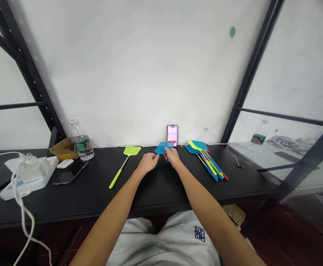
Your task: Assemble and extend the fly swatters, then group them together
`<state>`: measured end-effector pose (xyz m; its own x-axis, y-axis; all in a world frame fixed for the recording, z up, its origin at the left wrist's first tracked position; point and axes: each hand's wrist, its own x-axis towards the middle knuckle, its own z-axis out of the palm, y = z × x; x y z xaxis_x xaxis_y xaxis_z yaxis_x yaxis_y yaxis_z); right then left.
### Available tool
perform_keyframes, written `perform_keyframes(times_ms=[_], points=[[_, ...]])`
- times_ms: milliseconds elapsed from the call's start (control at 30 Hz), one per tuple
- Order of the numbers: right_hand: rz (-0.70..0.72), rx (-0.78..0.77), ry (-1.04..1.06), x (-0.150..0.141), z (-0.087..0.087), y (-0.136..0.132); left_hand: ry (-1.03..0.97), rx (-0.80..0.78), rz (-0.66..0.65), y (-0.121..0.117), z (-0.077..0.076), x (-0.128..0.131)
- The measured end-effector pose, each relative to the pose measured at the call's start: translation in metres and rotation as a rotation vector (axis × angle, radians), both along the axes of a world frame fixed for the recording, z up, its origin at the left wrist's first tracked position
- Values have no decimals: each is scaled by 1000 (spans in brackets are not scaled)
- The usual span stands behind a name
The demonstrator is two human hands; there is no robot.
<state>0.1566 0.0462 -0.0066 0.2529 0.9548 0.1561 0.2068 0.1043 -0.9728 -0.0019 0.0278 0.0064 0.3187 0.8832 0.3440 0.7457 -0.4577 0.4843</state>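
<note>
A: Where's the blue mesh plastic fly swatter [164, 147]?

B: Held up just over the black table [161, 195]. The right hand's [172, 156] fingers pinch its head; the left hand's [148, 163] fingers sit bunched at its lower edge, though I can't tell if they grip.

A: What could go wrong?

B: A loose pinch might drop it, or a careless swing could knock the upright phone with a pink screen [172, 135] just behind, or the bundle of blue and lime plastic swatters [205, 159] beside it.
</note>
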Motion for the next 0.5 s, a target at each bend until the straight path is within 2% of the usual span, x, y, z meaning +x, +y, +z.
perform_keyframes(times_ms=[167,500], points=[[-16,4,122,2,0,1,-5,-4,-34,-2,-1,0],[-40,27,191,5,3,1,-47,-9,-50,0,0,0]])
